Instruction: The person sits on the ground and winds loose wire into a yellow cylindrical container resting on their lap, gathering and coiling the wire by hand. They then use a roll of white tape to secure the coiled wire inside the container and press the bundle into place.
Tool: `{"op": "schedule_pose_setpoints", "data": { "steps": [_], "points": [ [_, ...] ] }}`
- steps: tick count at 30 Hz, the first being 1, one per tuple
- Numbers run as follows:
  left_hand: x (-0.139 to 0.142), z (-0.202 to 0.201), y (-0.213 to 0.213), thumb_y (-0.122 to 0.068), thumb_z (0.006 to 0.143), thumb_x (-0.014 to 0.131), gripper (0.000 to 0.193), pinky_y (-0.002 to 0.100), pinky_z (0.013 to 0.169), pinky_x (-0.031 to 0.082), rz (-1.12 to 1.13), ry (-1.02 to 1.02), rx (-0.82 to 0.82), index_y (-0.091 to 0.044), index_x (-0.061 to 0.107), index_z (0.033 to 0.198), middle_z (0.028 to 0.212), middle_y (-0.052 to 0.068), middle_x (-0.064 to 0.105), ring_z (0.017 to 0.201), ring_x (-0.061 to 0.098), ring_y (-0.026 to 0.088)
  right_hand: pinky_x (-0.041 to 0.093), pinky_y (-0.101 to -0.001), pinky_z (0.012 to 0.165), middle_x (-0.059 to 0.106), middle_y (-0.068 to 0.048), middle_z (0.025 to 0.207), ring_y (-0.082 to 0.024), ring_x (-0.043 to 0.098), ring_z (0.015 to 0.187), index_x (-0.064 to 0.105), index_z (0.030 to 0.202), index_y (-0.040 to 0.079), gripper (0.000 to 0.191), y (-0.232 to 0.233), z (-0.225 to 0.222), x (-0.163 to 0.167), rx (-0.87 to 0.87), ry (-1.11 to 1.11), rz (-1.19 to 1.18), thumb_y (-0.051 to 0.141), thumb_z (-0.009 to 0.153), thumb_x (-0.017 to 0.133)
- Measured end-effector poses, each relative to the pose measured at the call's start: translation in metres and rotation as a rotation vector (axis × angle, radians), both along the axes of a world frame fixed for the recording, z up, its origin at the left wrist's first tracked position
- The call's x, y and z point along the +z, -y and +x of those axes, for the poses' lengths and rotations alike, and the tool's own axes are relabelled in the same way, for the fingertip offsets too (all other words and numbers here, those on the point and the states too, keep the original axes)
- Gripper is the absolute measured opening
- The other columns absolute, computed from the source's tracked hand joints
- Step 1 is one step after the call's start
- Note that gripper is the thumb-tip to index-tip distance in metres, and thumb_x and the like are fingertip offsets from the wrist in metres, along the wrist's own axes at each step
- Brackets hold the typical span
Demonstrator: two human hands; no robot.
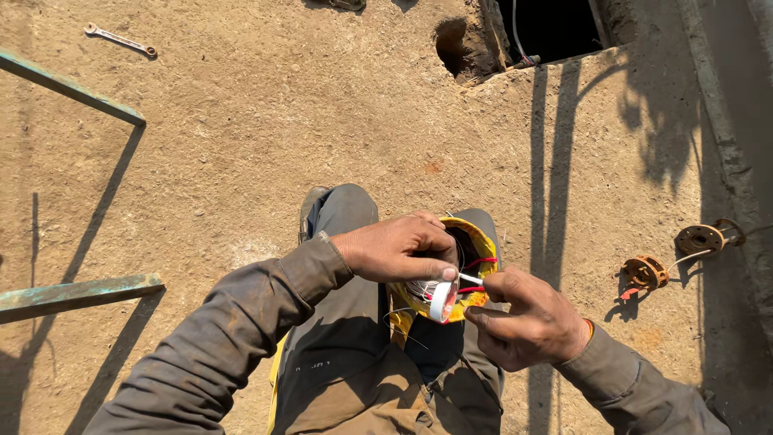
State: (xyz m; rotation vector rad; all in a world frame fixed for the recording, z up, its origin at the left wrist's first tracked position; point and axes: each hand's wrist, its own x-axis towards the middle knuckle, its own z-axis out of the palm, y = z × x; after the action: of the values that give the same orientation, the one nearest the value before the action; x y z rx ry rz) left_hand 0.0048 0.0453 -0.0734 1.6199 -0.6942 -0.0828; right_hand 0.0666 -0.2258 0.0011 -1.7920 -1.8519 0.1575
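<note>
Far left: a green-painted metal frame (76,294) juts in from the edge, its bars throwing long shadows over the sunlit concrete ground (266,121).
Upper left: a steel spanner (120,39) lies alone on the ground, well apart from the person.
Left hand: the left hand (394,246), in a grimy grey-brown sleeve, comes in from the lower left; its fingers are curled down over the top of a yellow cable reel (475,250), and thumb and forefinger are pinched together on a roll of white tape (443,300).
Centre: the yellow cable reel sits between the two hands, over the person's knees, with thin red and white wires (477,282) showing at its mouth; the roll of white tape stands on edge just in front of it, touching the left fingertips.
Below centre: the person's legs in dusty work trousers and one shoe (310,208) planted on the ground.
Right hand: the right hand (527,318) rises from the lower right, fingers closed together in a pinch on the white wire end just beside the tape; exactly how much it grips is hidden by the knuckles.
Top centre-right: a dark rectangular opening (551,28) in the concrete, a broken hollow at its left corner and a cable (519,40) running down into it.
Far right: two rusty round flanges (699,239) lie on the ground near a raised kerb, a thin wire between them, well apart from the hands.
</note>
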Motion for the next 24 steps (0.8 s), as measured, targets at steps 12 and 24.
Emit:
{"op": "schedule_pose_setpoints", "data": {
  "steps": [12, 24],
  "points": [
    [-0.001, -0.022, 0.026, -0.022, 0.081, 0.078, 0.022, 0.041, 0.073, 0.054, 0.168, -0.11, 0.384, -0.005, 0.064, 0.081, 0.075, 0.011, 0.066, 0.077, 0.069, 0.028, 0.056, -0.0244, 0.064, 0.069, -0.007, 0.098, -0.007, 0.068, 0.082, 0.077, 0.108, 0.002, 0.02, -0.035, -0.012, -0.003, -0.489, -0.651, 0.034, 0.009, 0.09, 0.078],
    [0.013, -0.017, 0.018, -0.023, 0.082, 0.08, 0.028, 0.039, 0.072, 0.051, 0.111, 0.057, 0.3, -0.003, 0.06, 0.079, 0.075, 0.012, 0.062, 0.074, 0.065, 0.029, 0.048, -0.0251, 0.06, 0.065, -0.005, 0.094, -0.009, 0.06, 0.073, 0.074, 0.091, 0.006, 0.014, -0.017, -0.005, -0.002, -0.483, -0.617, 0.035, 0.0, 0.08, 0.067]
  ]
}}
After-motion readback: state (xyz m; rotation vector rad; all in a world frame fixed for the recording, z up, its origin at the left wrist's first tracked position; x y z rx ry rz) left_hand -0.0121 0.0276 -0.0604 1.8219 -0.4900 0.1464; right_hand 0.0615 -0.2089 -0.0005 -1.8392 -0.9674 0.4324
